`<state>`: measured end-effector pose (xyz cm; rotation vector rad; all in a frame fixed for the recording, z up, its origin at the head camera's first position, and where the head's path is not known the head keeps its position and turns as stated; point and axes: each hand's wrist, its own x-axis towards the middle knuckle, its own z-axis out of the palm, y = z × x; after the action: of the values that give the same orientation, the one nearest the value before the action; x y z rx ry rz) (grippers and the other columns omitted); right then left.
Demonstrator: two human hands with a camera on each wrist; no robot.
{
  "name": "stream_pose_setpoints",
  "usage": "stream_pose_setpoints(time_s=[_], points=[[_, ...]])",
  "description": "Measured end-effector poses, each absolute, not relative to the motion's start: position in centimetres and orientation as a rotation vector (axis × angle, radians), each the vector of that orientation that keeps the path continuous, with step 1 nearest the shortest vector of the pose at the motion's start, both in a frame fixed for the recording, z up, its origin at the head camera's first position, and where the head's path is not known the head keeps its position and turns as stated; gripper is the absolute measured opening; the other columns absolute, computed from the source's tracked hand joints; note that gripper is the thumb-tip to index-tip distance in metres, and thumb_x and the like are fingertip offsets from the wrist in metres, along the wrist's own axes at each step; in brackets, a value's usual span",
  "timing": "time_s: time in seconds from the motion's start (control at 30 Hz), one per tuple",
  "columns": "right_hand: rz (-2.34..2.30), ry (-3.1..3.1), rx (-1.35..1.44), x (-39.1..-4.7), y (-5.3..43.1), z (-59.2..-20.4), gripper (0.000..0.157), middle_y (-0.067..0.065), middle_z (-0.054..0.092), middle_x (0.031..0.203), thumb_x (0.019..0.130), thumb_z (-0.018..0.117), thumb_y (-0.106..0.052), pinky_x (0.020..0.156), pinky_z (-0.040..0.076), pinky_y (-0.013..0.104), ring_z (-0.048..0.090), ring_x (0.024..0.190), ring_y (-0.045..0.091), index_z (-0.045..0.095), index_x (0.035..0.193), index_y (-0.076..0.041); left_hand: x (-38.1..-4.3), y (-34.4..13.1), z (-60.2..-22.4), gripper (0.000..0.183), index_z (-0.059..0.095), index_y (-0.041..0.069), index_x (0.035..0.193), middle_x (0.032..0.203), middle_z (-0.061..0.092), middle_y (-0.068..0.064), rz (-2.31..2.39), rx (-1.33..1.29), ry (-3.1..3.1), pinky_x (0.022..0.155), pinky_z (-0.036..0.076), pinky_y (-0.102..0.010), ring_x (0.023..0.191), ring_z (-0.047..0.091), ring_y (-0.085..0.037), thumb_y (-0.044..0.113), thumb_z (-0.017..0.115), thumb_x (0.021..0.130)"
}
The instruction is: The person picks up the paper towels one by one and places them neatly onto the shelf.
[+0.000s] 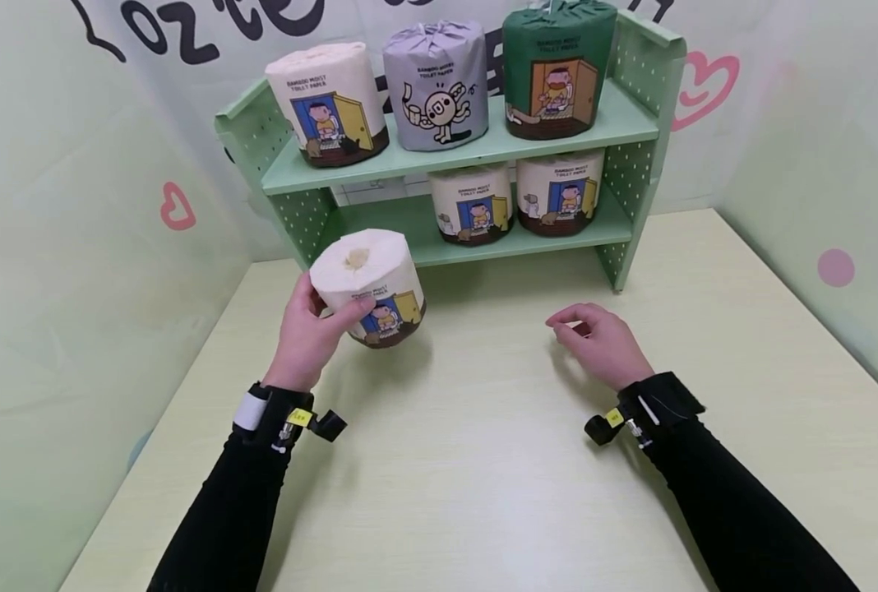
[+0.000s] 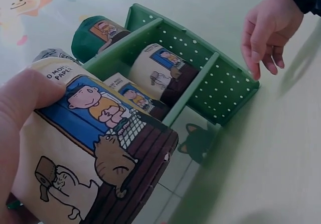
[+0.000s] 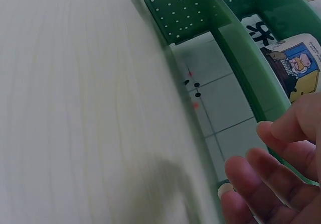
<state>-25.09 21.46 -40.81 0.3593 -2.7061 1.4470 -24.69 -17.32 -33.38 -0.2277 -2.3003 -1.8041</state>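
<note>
My left hand [image 1: 308,335] grips a white toilet paper roll [image 1: 368,261], its thumb across the printed cartoon side. The roll is held above the table, tilted, just in front of the lower shelf's left end. In the left wrist view the same toilet paper roll [image 2: 95,148] fills the near left. My right hand [image 1: 600,341] hovers over the table at the right with its fingers loosely curled and nothing in them. From the right wrist view, the fingertips of that right hand [image 3: 281,179] appear close in front of the green shelf.
A green two-tier shelf [image 1: 461,140] stands at the back. Its top holds a white roll [image 1: 328,103], a lilac roll [image 1: 436,86] and a green roll [image 1: 557,70]. Two white rolls, one left [image 1: 472,204] and one right [image 1: 561,194], sit on the lower tier. Walls flank the table [image 1: 454,460].
</note>
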Motion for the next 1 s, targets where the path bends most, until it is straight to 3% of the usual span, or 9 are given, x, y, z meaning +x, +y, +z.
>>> stream_pose_setpoints(time_s=[0.33,0.7,1.0], points=[[1.457,-2.717,0.340,-25.1,21.6,-40.9,0.022,0.006,0.062,0.117,0.101,0.057,-0.023,0.074,0.048,0.038,0.058,0.091,0.020,0.069,0.114,-0.010,-26.7,-16.8,-31.2,0.075,0.038,0.019,0.145,0.132,0.050,-0.007,-1.792,-0.161,-2.265,0.100,0.043,-0.051,0.117,0.047,-0.021,0.027,0.082,0.085],[1.460,-2.722,0.348,-25.2,21.5,-40.9,0.023,0.005,0.062,0.117,0.101,0.056,-0.022,0.073,0.048,0.038,0.058,0.090,0.020,0.069,0.115,-0.009,-30.4,-16.8,-30.6,0.079,0.035,0.014,0.144,0.135,0.048,-0.009,-1.864,-0.135,-2.170,0.103,0.043,-0.046,0.118,0.048,-0.021,0.025,0.084,0.083],[1.465,-2.717,0.338,-25.2,21.5,-41.0,0.022,0.006,0.061,0.118,0.101,0.057,-0.022,0.072,0.048,0.038,0.058,0.089,0.020,0.069,0.114,-0.010,-32.4,-16.4,-30.2,0.086,0.029,0.011,0.142,0.135,0.047,-0.010,-1.822,-0.071,-2.241,0.103,0.043,-0.043,0.117,0.048,-0.019,0.032,0.085,0.081]])
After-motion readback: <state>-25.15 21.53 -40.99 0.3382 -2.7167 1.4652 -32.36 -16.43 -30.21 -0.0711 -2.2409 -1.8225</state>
